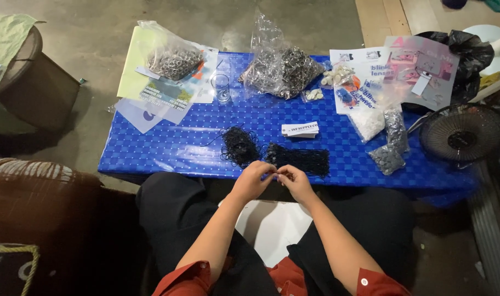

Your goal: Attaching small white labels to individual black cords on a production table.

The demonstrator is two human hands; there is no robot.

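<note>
My left hand [254, 178] and my right hand [295, 181] meet fingertip to fingertip at the near edge of a low table with a blue checked cover [168, 145]. Both pinch something small and dark between them; its exact shape is too small to tell. Just beyond my fingers lie a loose tangle of black cord loops [240, 145] and a flatter bundle of black cords [305, 159]. A small stack of white cards [300, 129] sits behind them.
Clear bags of metal rings [173, 61] and dark metal parts [285, 68], a drinking glass [221, 87], white buttons [337, 75], small bags of beads [390, 142] and printed sheets [403, 66] cover the far table. A black fan [462, 133] stands right, a brown stool [33, 82] left.
</note>
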